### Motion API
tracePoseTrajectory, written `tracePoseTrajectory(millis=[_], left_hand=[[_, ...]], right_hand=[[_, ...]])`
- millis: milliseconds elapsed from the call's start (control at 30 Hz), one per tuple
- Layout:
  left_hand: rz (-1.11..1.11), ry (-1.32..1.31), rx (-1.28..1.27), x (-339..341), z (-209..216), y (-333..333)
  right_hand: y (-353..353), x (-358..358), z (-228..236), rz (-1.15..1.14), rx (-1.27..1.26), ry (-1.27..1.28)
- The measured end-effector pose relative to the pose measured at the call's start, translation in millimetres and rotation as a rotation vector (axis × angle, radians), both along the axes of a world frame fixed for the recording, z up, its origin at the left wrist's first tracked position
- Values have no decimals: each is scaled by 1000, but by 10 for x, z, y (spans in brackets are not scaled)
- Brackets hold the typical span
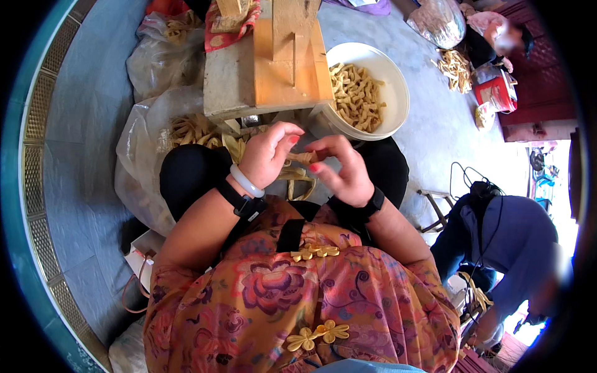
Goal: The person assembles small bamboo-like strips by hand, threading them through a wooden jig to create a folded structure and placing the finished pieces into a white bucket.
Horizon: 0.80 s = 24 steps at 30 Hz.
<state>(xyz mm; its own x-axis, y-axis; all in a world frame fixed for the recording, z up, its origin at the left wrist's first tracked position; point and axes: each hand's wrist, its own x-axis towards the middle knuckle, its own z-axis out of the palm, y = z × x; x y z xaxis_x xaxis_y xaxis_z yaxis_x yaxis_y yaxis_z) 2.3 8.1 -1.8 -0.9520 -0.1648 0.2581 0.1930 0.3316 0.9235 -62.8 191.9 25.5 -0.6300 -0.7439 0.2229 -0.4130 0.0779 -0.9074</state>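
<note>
My left hand (272, 153), with a pale bangle and a dark wristband, is curled in front of me, thumb and forefinger drawn close together. What it holds, if anything, is hidden. To its right, my right hand (346, 169) pinches a short tan strip (301, 158) that reaches toward the left hand and looks twisted or knotted. Below my hands hang more pale strips (297, 180) between my knees. Just beyond, a white bucket (398, 93) holds many knotted tan pieces (357, 93).
A bench (230, 90) with a wooden board and post (267, 74) stands ahead. Plastic bags (140, 149) holding tan strips lie at the left. At right, a bending person (516, 236) works near a metal frame (435, 208); another person (491, 37) sits far right by strips (455, 69).
</note>
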Motion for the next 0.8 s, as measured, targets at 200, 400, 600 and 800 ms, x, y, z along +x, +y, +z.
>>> tracePoseTrajectory(millis=[200, 400, 600, 800], left_hand=[[100, -12, 65, -24, 93, -69], [-342, -446, 308, -33, 206, -532], [-6, -155, 206, -486, 378, -630], [304, -152, -362, -685, 257, -612]], right_hand=[[-39, -37, 66, 59, 122, 163], [-129, -277, 201, -45, 117, 319], [-527, -784, 360, -161, 49, 449], [-556, -1259, -13, -295, 291, 692]])
